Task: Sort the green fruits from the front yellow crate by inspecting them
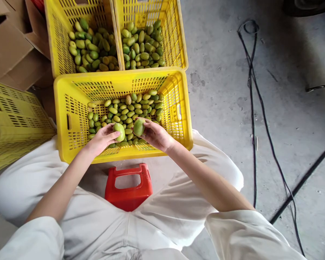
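Note:
My left hand is closed around a pale green oval fruit, held over the front yellow crate. Facing it, my right hand grips a darker green oval fruit between thumb and fingers. A small gap separates the two fruits. Beneath both hands, many small green and yellowish oval fruits cover the bottom of the crate. I cannot tell their exact kind. My hands hide part of the pile.
Two more yellow crates, the back left one and back right one, hold similar fruits. Another yellow crate and cardboard boxes stand at left. A red stool is between my legs. Black cables cross the concrete floor.

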`<state>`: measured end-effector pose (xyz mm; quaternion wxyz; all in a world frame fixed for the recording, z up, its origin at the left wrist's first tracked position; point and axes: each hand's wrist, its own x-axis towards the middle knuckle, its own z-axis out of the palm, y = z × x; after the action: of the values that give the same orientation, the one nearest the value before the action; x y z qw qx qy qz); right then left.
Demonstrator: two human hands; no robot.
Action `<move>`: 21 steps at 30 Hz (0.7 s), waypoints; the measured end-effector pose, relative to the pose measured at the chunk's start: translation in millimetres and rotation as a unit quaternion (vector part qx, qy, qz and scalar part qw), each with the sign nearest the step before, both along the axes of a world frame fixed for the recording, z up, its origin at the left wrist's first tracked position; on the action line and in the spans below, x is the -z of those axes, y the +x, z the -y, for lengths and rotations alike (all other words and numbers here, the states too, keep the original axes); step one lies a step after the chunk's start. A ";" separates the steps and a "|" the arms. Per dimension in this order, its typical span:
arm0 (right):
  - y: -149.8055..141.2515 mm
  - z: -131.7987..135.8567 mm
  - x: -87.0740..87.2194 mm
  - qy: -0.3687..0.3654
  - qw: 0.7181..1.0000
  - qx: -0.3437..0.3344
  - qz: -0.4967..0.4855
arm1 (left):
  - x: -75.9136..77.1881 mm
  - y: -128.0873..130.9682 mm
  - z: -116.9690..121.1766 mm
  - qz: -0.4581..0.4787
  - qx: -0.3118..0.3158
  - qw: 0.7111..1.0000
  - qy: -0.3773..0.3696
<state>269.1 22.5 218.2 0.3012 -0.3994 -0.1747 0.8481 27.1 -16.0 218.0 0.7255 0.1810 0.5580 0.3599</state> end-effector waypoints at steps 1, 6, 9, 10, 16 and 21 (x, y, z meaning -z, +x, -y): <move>0.0 1.0 -1.1 0.006 1.000 -0.005 0.004 | 0.6 -0.2 -0.3 -0.001 -0.014 1.000 -0.003; -1.5 6.1 -2.8 0.015 1.000 -0.012 0.013 | 2.3 -0.8 -1.6 0.009 -0.056 0.998 0.013; -2.6 7.0 -2.5 0.003 1.000 -0.019 0.020 | 0.5 0.1 -2.1 0.013 -0.055 0.998 0.028; -2.8 7.0 -2.5 0.000 0.999 -0.025 0.021 | -0.8 0.7 -2.1 0.014 -0.049 0.998 0.028; -2.6 6.1 -6.4 -0.009 0.999 -0.044 0.015 | -9.8 4.4 -1.5 0.027 -0.017 0.999 0.006; -3.0 6.0 -10.5 0.018 0.999 -0.018 0.046 | -4.4 1.7 -2.3 0.072 -0.009 0.997 -0.013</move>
<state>266.1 16.5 228.7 0.2849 -0.4293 -0.2106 0.8308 28.8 -13.7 222.5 0.7629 0.1397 0.5104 0.3715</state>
